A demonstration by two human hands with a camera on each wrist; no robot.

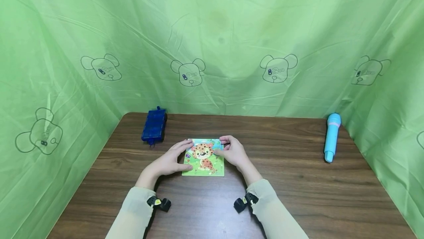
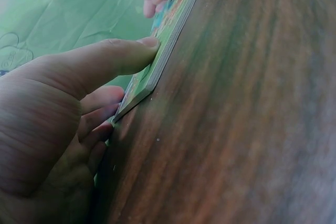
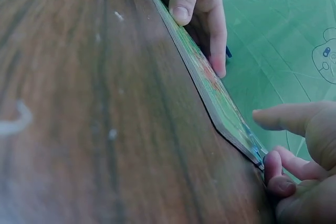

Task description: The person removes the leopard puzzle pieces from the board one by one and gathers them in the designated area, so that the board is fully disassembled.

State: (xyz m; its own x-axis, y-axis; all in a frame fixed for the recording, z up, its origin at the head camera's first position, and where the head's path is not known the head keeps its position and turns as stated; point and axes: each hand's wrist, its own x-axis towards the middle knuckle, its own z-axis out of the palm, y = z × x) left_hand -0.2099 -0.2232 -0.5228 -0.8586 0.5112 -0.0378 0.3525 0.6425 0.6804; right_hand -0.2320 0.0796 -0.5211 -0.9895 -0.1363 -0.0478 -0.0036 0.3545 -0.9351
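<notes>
A square, thin board with a cartoon leopard picture [image 1: 204, 163] lies flat on the table between the two hands. At its left side is my left hand [image 1: 169, 161], thumb pressing on the printed face and the other fingers along the edge, as the left wrist view shows of the board's layered rim [image 2: 167, 59]. My right hand [image 1: 234, 153] is at the far right corner. In the right wrist view its thumb [image 3: 281, 118] stretches out above the board [image 3: 223, 106], while bent fingers [image 3: 278, 174] touch the corner.
On the brown wooden table [image 1: 281, 194], a dark blue plastic case [image 1: 154, 125] lies at the back left. A light blue toy microphone [image 1: 332, 137] lies near the right edge. Green cloth [image 1: 225, 47] with bear-head outlines hangs behind and on both sides.
</notes>
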